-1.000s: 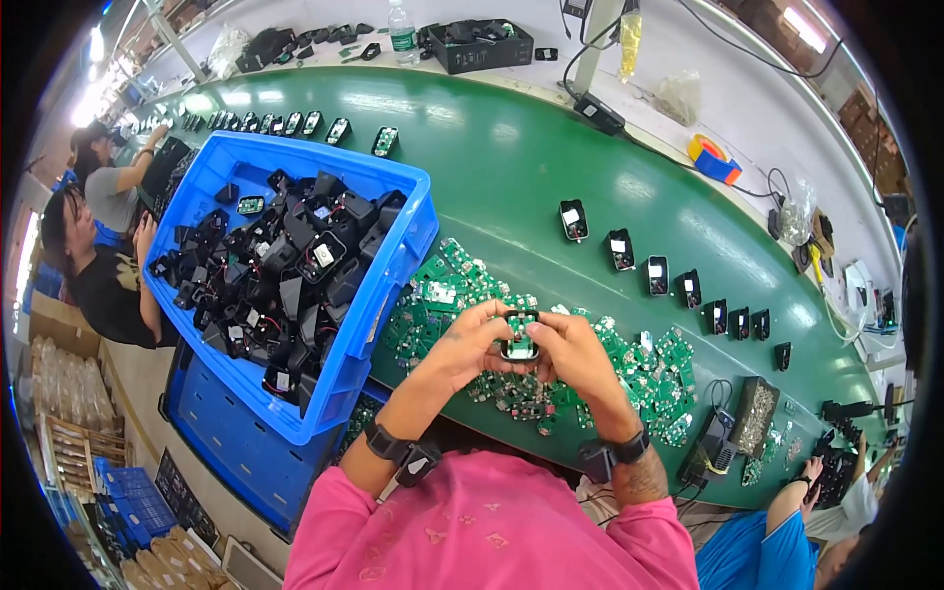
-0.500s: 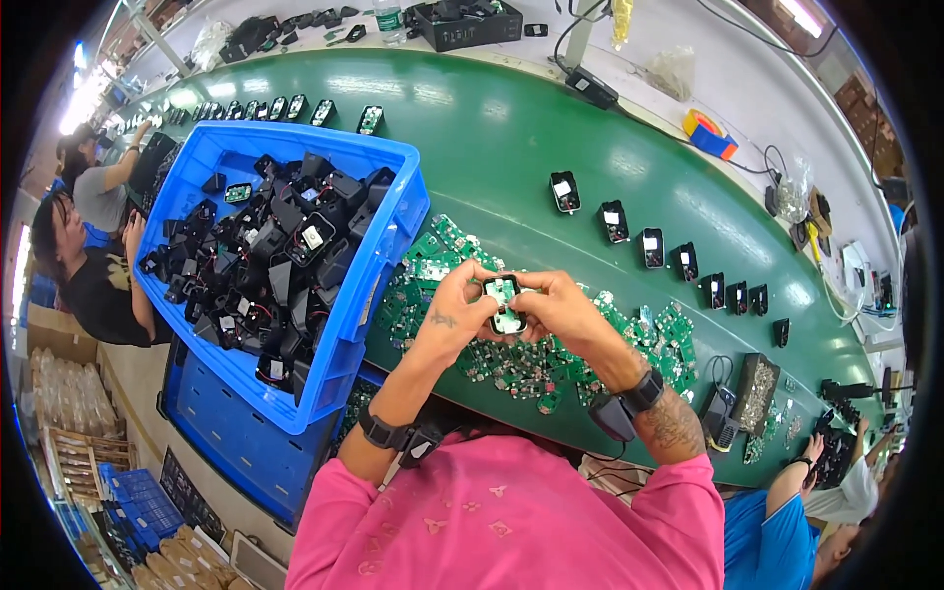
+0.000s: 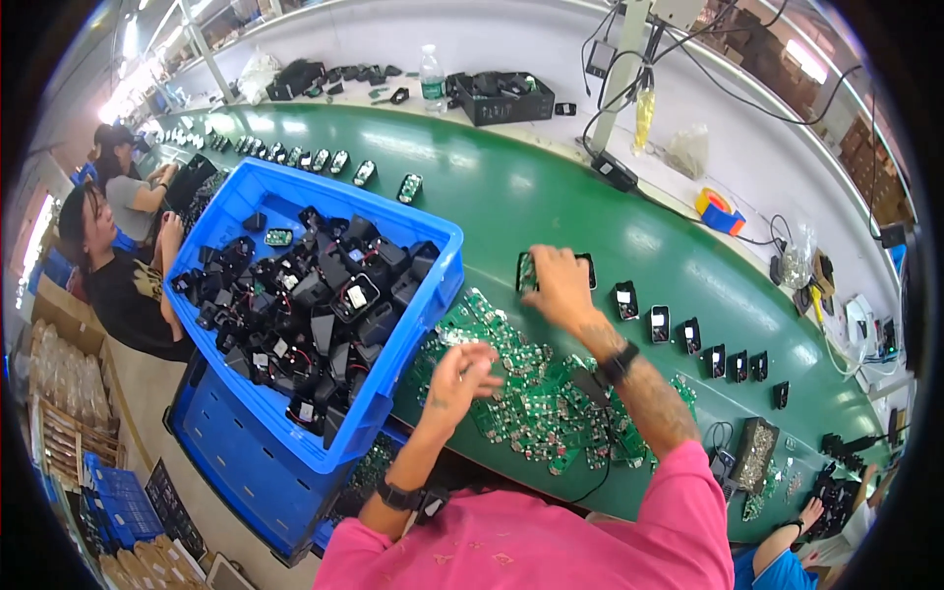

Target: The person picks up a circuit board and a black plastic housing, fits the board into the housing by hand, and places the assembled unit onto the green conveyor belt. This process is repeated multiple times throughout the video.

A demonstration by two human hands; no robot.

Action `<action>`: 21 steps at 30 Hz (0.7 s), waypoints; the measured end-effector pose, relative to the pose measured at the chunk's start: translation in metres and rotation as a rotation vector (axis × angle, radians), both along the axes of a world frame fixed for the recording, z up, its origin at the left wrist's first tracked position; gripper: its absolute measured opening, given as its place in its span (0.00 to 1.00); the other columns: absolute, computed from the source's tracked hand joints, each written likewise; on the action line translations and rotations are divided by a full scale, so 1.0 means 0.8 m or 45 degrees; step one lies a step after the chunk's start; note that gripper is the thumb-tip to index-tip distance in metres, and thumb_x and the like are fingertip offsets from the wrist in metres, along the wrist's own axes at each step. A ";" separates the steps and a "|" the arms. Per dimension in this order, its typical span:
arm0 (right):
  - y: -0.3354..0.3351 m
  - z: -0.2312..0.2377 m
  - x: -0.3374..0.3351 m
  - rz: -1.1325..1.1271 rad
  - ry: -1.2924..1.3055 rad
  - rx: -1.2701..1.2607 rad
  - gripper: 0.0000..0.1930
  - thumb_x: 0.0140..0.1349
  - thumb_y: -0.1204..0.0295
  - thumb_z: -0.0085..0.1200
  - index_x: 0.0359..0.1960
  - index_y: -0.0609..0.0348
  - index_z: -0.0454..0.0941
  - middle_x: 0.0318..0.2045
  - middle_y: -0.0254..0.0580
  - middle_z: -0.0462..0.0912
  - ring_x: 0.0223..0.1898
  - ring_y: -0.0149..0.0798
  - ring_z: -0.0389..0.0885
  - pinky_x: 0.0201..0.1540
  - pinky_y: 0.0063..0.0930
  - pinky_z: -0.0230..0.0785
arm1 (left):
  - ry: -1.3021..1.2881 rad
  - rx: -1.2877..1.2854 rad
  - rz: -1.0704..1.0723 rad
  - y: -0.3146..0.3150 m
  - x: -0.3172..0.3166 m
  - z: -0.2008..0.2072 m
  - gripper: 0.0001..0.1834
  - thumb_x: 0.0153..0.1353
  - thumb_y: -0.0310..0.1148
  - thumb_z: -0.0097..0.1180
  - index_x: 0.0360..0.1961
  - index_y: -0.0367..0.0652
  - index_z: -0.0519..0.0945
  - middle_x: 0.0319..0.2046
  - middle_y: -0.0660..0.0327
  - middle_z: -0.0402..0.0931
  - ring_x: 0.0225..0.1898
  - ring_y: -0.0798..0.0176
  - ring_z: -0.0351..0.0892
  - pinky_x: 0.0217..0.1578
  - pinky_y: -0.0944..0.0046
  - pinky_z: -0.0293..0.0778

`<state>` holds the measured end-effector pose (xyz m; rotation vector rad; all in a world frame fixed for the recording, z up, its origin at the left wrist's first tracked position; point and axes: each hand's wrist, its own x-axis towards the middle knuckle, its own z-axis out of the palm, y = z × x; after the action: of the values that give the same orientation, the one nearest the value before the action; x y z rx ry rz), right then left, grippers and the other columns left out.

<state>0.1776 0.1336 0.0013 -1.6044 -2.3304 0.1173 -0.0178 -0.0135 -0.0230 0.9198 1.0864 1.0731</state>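
My right hand [image 3: 562,287] reaches out over the green work surface. Its thumb and fingers close round a small black plastic housing [image 3: 524,272] with a green circuit board inside. Just beyond those fingers, a second black housing [image 3: 591,271] is partly covered by the hand. My left hand [image 3: 460,382] hovers above the near left part of a pile of loose green circuit boards [image 3: 531,393], its fingers loosely bent and apart, with nothing visible in them. From the right hand, a row of open black housings [image 3: 660,324] with white labels runs off to the right.
A blue crate [image 3: 447,258] heaped with black housings stands at the left. More housings with boards [image 3: 411,188] line the far left. A water bottle [image 3: 433,79], black tray [image 3: 506,101] and tape rolls [image 3: 719,211] sit along the back shelf. Other people work at both sides.
Both hands held the housing together near my chest. Now my left hand has let go and moved left, while my right has carried it away toward the row. The view has shifted too.
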 end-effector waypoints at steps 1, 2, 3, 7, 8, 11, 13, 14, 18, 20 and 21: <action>0.026 -0.010 0.002 -0.010 0.006 0.020 0.36 0.41 0.65 0.73 0.54 0.57 0.70 0.50 0.48 0.77 0.52 0.52 0.73 0.52 0.50 0.63 | 0.005 -0.026 -0.058 -0.010 -0.003 -0.001 0.19 0.70 0.38 0.51 0.55 0.38 0.69 0.49 0.54 0.77 0.40 0.62 0.84 0.36 0.69 0.78; 0.051 -0.019 0.001 -0.095 -0.036 -0.019 0.37 0.41 0.63 0.74 0.54 0.57 0.69 0.51 0.46 0.77 0.53 0.51 0.72 0.53 0.52 0.61 | 0.014 -0.052 -0.107 -0.020 -0.007 -0.001 0.18 0.70 0.38 0.51 0.55 0.38 0.70 0.48 0.54 0.78 0.40 0.62 0.84 0.37 0.69 0.78; 0.070 -0.024 0.002 -0.186 -0.082 -0.059 0.38 0.41 0.61 0.74 0.54 0.56 0.69 0.52 0.45 0.77 0.55 0.51 0.71 0.53 0.54 0.60 | 0.018 -0.032 -0.113 -0.028 -0.009 -0.004 0.18 0.70 0.38 0.51 0.55 0.38 0.70 0.48 0.54 0.78 0.40 0.62 0.84 0.37 0.69 0.78; 0.097 -0.035 0.010 -0.263 -0.075 -0.141 0.43 0.39 0.56 0.76 0.57 0.56 0.68 0.54 0.45 0.77 0.58 0.52 0.70 0.56 0.59 0.58 | 0.095 -0.065 -0.154 -0.050 -0.020 -0.003 0.18 0.69 0.36 0.50 0.56 0.37 0.71 0.48 0.53 0.79 0.41 0.62 0.84 0.40 0.67 0.78; 0.090 -0.027 0.013 -0.246 -0.089 -0.085 0.44 0.37 0.56 0.77 0.58 0.56 0.68 0.54 0.46 0.76 0.59 0.53 0.69 0.57 0.60 0.58 | 0.142 -0.067 -0.167 -0.058 -0.027 -0.001 0.19 0.69 0.35 0.50 0.56 0.36 0.71 0.48 0.53 0.79 0.41 0.61 0.84 0.41 0.66 0.78; 0.069 -0.003 0.045 -0.170 -0.233 -0.132 0.47 0.36 0.57 0.77 0.60 0.56 0.67 0.55 0.51 0.76 0.60 0.55 0.68 0.58 0.60 0.60 | 0.113 -0.084 -0.148 -0.071 -0.048 0.001 0.19 0.69 0.33 0.50 0.57 0.36 0.71 0.48 0.53 0.79 0.40 0.62 0.84 0.41 0.67 0.77; 0.063 -0.005 0.071 -0.131 -0.361 -0.236 0.47 0.36 0.59 0.76 0.61 0.56 0.67 0.55 0.53 0.75 0.60 0.55 0.69 0.59 0.58 0.62 | 0.062 -0.114 -0.146 -0.074 -0.047 0.002 0.18 0.69 0.33 0.50 0.56 0.37 0.71 0.48 0.53 0.79 0.39 0.63 0.84 0.39 0.68 0.77; 0.066 -0.012 0.080 -0.120 -0.378 -0.346 0.45 0.38 0.62 0.74 0.61 0.58 0.67 0.55 0.55 0.75 0.59 0.56 0.70 0.59 0.53 0.64 | 0.052 -0.125 -0.157 -0.073 -0.044 0.002 0.18 0.69 0.33 0.50 0.56 0.37 0.71 0.48 0.53 0.79 0.39 0.63 0.84 0.39 0.68 0.77; 0.020 -0.003 0.073 -0.011 -0.141 -0.321 0.39 0.43 0.67 0.68 0.60 0.67 0.67 0.54 0.59 0.74 0.56 0.59 0.73 0.59 0.42 0.68 | 0.010 -0.135 -0.225 -0.064 -0.020 0.006 0.23 0.70 0.35 0.48 0.63 0.37 0.64 0.51 0.51 0.77 0.40 0.60 0.84 0.40 0.66 0.78; -0.044 0.035 0.032 0.338 0.135 -0.475 0.39 0.45 0.67 0.67 0.60 0.70 0.66 0.54 0.62 0.74 0.56 0.59 0.73 0.60 0.43 0.67 | -0.032 -0.140 -0.160 -0.063 -0.010 0.007 0.25 0.70 0.35 0.48 0.65 0.37 0.62 0.54 0.49 0.75 0.39 0.60 0.84 0.40 0.66 0.79; -0.082 0.040 0.019 0.472 0.204 -0.461 0.40 0.46 0.67 0.68 0.61 0.69 0.65 0.54 0.62 0.74 0.56 0.59 0.73 0.60 0.43 0.66 | -0.074 -0.111 -0.139 -0.061 -0.003 0.005 0.27 0.70 0.35 0.48 0.66 0.37 0.59 0.56 0.49 0.73 0.41 0.60 0.83 0.40 0.67 0.79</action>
<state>0.1925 0.0682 0.0330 -1.2222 -2.5528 0.7582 -0.0204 -0.0621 -0.0191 0.8634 1.0162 0.9499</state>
